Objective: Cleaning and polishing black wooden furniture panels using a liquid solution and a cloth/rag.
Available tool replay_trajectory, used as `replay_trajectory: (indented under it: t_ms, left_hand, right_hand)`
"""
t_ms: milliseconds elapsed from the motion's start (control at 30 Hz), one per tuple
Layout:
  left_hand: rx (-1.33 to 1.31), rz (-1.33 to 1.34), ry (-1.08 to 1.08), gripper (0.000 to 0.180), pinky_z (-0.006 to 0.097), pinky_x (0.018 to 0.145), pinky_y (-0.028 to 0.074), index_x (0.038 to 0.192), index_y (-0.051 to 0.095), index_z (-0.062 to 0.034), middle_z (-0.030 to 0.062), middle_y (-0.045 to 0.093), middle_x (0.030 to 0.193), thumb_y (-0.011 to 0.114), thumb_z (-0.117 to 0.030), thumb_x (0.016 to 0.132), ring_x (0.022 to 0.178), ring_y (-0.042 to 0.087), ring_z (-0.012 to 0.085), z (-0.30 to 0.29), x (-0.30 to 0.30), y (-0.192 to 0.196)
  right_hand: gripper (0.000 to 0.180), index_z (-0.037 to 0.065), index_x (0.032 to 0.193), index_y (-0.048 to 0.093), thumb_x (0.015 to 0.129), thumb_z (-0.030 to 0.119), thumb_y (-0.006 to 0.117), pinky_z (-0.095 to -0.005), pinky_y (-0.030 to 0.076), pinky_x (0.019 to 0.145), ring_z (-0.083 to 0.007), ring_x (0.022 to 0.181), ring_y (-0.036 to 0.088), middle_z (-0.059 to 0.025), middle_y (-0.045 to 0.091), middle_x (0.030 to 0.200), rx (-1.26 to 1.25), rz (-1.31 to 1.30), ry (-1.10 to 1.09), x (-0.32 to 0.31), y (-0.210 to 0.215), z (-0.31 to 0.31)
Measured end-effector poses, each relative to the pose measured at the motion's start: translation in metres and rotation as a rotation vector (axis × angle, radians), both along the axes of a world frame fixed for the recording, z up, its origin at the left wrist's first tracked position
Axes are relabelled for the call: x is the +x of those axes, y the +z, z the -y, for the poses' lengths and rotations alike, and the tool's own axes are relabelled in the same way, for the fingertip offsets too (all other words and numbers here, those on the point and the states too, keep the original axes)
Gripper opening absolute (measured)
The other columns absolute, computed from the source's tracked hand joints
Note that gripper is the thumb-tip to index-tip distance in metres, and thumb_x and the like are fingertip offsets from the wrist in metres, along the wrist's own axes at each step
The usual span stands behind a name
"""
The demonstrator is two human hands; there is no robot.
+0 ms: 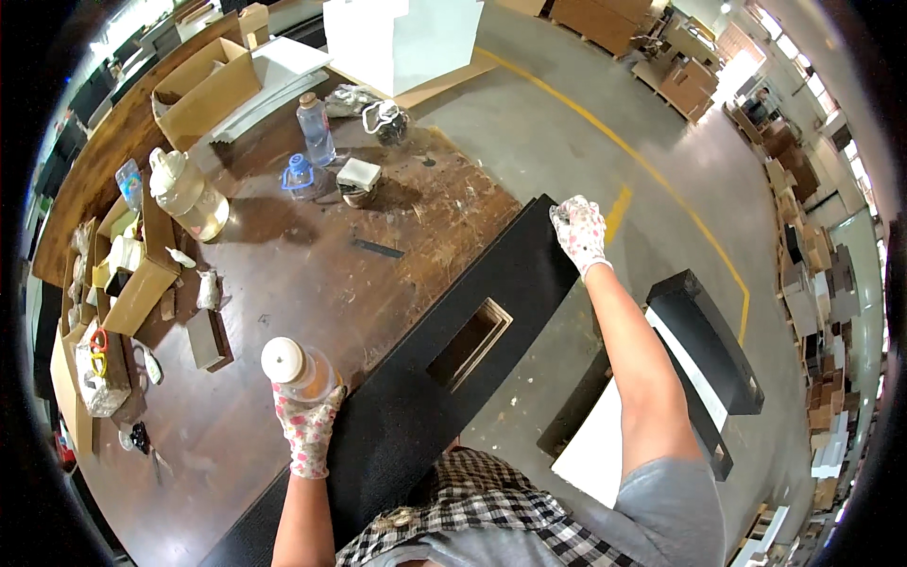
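Panel (406, 402), long and black, lies along the edge of a brown bench (293, 283), seen from the head. At the panel's far end, the gloved right hand (578, 231) has its grip curled closed on the edge. Beside the panel's near part, the gloved left hand (310, 420) is against a white-lidded jar (319, 380); with fingers partly hidden, I cannot tell how open its grip is or what it holds.

No legible text or labels

Room runs along the black panel (402, 411); a bottle (310, 372) obstructs just left.
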State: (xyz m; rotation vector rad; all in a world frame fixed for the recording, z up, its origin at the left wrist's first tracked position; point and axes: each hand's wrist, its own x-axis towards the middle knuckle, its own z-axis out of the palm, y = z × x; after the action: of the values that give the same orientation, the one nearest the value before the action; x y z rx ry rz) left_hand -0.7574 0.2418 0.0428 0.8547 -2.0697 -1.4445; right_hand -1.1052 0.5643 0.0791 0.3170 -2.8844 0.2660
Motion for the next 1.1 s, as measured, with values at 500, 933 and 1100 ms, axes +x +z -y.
replay_trajectory:
  t_ms: [500, 933, 1100]
  left_hand:
    - [-0.117, 0.032, 0.006, 0.067, 0.036, 0.092, 0.051, 0.124, 0.05, -0.0047, 0.0099, 0.062, 0.115, 0.085, -0.018, 0.068, 0.106, 0.062, 0.0232, 0.006, 0.008, 0.002]
    - [-0.001, -0.01, -0.038, 0.076, 0.036, 0.097, 0.046, 0.129, 0.045, -0.0043, 0.0104, 0.059, 0.121, 0.086, -0.013, 0.066, 0.113, 0.057, 0.0231, 0.006, 0.006, 0.004]
    - [0.029, -0.033, -0.055, 0.078, 0.038, 0.1, 0.047, 0.132, 0.045, -0.0043, 0.0105, 0.058, 0.124, 0.086, -0.02, 0.068, 0.115, 0.057, 0.0244, 0.004, 0.0, -0.003]
  right_hand:
    - [0.035, 0.006, 0.091, 0.064, 0.095, 0.037, 0.049, -0.0514, 0.042, 0.09, -0.0371, 0.104, 0.051, -0.0147, 0.057, 0.107, 0.008, 0.063, 0.194, 0.069, -0.015, 0.007]
    - [0.013, 0.009, 0.077, 0.066, 0.08, 0.019, 0.071, -0.0416, 0.047, 0.076, -0.0286, 0.086, 0.056, -0.0077, 0.062, 0.087, -0.157, -0.12, 0.597, 0.13, -0.021, 0.031]
    - [0.011, 0.008, 0.077, 0.065, 0.081, 0.016, 0.072, -0.0406, 0.046, 0.077, -0.0306, 0.085, 0.055, -0.0083, 0.062, 0.088, -0.172, -0.088, 0.629, 0.107, -0.006, 0.034]
